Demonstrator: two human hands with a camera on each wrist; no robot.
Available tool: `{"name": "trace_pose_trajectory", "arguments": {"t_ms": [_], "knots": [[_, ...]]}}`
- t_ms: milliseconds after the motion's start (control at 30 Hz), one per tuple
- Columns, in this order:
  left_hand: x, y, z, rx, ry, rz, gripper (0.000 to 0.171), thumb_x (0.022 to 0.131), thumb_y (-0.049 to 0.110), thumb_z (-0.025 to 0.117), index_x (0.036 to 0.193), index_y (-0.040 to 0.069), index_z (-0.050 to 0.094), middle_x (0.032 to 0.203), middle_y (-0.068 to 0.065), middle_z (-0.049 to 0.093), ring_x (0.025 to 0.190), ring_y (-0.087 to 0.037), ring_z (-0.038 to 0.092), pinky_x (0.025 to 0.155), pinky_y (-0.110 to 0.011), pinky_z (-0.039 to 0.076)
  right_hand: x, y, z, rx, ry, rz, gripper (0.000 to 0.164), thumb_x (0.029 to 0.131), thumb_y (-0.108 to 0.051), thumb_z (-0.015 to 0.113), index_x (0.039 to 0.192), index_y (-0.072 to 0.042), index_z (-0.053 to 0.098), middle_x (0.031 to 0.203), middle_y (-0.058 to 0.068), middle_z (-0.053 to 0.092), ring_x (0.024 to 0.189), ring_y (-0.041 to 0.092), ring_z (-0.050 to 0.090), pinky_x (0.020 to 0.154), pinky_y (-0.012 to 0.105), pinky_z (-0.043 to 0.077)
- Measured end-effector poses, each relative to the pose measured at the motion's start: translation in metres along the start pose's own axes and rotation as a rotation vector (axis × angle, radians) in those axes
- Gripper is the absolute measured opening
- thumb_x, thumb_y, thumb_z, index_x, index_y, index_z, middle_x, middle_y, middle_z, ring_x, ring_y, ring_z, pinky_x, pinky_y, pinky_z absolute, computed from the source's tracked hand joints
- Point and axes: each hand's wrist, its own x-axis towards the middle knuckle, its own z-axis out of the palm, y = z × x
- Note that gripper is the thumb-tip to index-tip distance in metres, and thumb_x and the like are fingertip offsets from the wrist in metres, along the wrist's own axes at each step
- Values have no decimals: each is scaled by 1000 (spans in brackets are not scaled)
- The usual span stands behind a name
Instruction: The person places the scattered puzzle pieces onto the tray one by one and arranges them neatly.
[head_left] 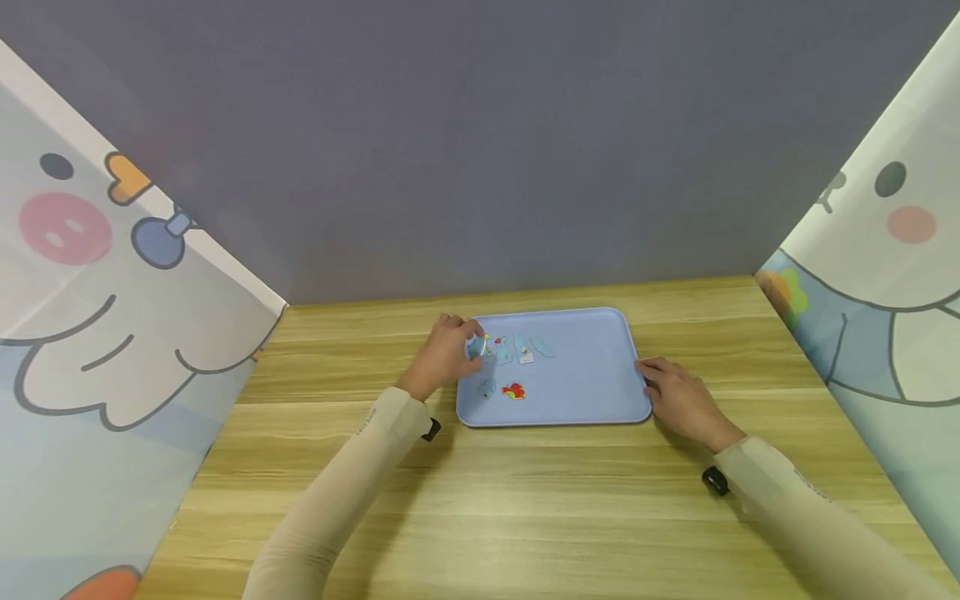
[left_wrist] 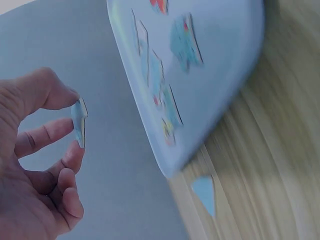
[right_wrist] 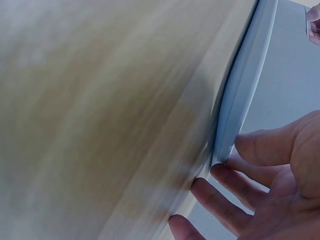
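My left hand (head_left: pixel 442 357) is above the left end of a light-blue tray (head_left: pixel 581 367). It pinches a thin light-blue puzzle piece (left_wrist: pixel 78 122) between thumb and fingertips. On the tray lie several flat, irregular printed pieces, mostly pale blue. A red fish-shaped piece (head_left: pixel 514 391) lies nearer the front rim, beside a bluish piece (head_left: pixel 487 388). Others, such as one with a white end (head_left: pixel 523 350), sit along the back left. My right hand (head_left: pixel 681 402) holds the tray's right edge, thumb on the rim and fingers at its outer side.
The tray rests on a wood-grain table (head_left: pixel 525 508). One pale-blue piece (left_wrist: pixel 205 194) lies on the wood outside the tray, in the left wrist view. A grey panel (head_left: pixel 510 150) stands behind the table, with cartoon-printed panels (head_left: pixel 97 333) at both sides.
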Motion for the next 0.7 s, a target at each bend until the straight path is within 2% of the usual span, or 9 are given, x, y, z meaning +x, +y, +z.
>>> {"name": "trace_pose_trajectory", "arguments": {"t_ms": [133,233,300,500,700], "knots": [[1,16,2,-9,-24,29,31,73,16,74,102,10,66,93,-6,58,88,-22,44,81,-36,37,0,0,0,4,-4,5,42,90,-2,58,130,7,52,128,23,50,115,45,47,76,62,39],[3,28,5,5,-31,76,30,73,16,74,102,10,66,89,-4,57,84,-21,44,80,-34,37,0,1,0,8,-6,5,42,90,-2,57,130,7,52,128,23,50,115,45,46,76,61,39],[4,36,9,28,-51,83,30,75,18,73,103,11,65,88,-3,56,84,-20,43,78,-33,37,0,1,1,11,-8,3,42,90,-2,57,131,7,51,128,23,50,115,44,46,76,61,39],[10,59,23,75,-127,47,33,73,21,74,104,13,66,90,-3,58,85,-21,44,85,-39,37,1,3,2,11,-14,2,42,91,-3,55,132,8,50,129,23,49,116,45,45,78,61,39],[16,70,40,85,-191,13,33,71,24,75,101,12,65,89,-1,60,85,-21,47,86,-42,36,2,2,2,8,-11,-6,42,91,-3,55,131,8,50,129,23,49,116,45,45,78,61,39]]}}
